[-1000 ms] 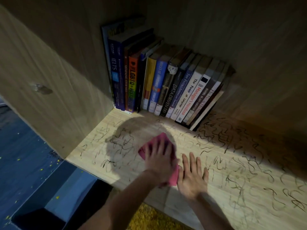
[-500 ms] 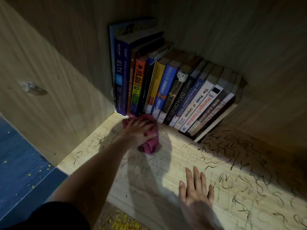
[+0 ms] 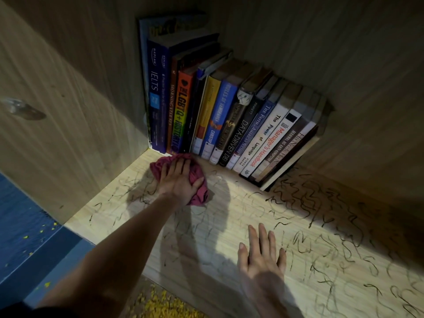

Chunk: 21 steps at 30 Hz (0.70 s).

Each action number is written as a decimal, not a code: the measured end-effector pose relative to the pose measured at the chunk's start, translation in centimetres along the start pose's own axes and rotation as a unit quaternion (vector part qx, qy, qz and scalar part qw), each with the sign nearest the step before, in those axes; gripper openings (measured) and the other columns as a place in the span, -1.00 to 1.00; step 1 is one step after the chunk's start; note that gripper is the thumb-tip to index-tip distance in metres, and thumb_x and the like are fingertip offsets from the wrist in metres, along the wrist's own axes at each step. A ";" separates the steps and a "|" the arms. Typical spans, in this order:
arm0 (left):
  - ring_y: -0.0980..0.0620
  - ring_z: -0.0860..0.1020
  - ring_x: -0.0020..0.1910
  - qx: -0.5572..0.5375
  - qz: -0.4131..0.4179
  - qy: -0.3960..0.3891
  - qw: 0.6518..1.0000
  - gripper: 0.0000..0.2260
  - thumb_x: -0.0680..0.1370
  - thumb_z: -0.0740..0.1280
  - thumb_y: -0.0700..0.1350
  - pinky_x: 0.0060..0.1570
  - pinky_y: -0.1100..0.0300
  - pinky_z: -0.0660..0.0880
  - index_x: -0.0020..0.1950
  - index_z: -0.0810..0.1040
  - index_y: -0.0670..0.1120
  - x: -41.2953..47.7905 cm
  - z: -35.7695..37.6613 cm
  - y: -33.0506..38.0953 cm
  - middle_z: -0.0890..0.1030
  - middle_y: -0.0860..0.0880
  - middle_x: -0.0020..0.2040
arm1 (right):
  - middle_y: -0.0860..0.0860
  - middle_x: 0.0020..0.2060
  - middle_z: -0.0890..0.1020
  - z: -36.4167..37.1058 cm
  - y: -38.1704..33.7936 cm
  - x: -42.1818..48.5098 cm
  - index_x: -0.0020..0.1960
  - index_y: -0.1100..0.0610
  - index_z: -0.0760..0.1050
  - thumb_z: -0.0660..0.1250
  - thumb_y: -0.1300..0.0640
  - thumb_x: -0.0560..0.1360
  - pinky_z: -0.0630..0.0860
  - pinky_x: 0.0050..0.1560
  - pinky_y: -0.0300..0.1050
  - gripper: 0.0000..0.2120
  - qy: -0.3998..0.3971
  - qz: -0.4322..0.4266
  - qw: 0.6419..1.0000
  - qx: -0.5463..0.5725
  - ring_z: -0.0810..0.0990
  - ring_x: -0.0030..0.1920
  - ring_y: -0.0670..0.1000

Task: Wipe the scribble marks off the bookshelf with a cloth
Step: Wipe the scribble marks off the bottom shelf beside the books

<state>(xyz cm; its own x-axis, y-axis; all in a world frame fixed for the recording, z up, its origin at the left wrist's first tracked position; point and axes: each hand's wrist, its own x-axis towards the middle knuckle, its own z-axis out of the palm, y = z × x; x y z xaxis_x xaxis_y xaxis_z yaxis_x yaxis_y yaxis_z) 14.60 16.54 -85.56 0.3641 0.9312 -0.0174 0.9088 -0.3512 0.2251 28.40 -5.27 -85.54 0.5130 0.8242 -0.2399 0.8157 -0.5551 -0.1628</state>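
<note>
We see a crumpled pink cloth (image 3: 197,177) pressed flat on the pale wooden bookshelf (image 3: 229,239) board, far left, just in front of the books. Black scribble marks (image 3: 321,216) cover the board, densest to the right, fainter near the cloth.

Blue floor (image 3: 27,244) (yellow-flecked), dim light

Scribbled shelf (image 3: 229,228) bears leaning books (image 3: 229,120), pink cloth (image 3: 197,180)

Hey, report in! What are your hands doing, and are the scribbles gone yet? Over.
Left hand pressing pink cloth on shelf board. Right hand flat, empty. Scribble marks remain, heaviest right. Books crowd the back.
</note>
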 end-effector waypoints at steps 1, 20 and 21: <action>-0.08 0.04 0.53 0.001 -0.001 -0.002 1.000 -0.34 0.60 -0.02 0.26 0.49 -0.01 -0.13 0.57 -0.04 -0.11 0.0 0.0 0.0 0.07 -0.09 0.56 | -0.21 0.36 -0.46 0.0 0.0 0.0 0.52 -0.18 -0.33 -0.59 -0.24 0.20 -0.34 0.44 0.02 -0.14 0.002 -0.001 1.000 -0.001 -0.36 0.49 -0.11; -0.17 0.24 0.43 0.071 -0.008 -0.034 0.997 -0.19 0.48 0.20 0.36 0.36 -0.03 0.22 0.52 0.09 -0.14 1.9 -3.2 0.3 0.29 -0.17 0.46 | -0.23 0.40 -0.38 0.2 0.2 -0.3 0.54 -0.17 -0.21 -0.54 -0.27 0.26 -0.34 0.44 -0.01 -0.15 0.039 -0.004 0.999 0.020 -0.38 0.43 -0.18; -0.18 0.28 0.41 0.077 -0.004 -0.049 0.996 -0.17 0.47 0.22 0.37 0.33 -0.02 0.26 0.51 0.10 -0.15 2.3 -3.6 0.2 0.32 -0.18 0.44 | -0.22 0.42 -0.37 0.2 0.2 -0.3 0.54 -0.16 -0.21 -0.54 -0.27 0.26 -0.33 0.44 0.00 -0.15 0.035 -0.004 0.999 0.017 -0.37 0.46 -0.16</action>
<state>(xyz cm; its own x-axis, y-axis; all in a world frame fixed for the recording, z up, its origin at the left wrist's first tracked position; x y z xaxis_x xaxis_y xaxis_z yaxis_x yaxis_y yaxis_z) 14.92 18.93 -82.04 0.3685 0.9225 -0.1152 0.9293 -0.3621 0.0729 28.38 -5.63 -85.74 0.5248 0.8340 -0.1703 0.8111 -0.5506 -0.1973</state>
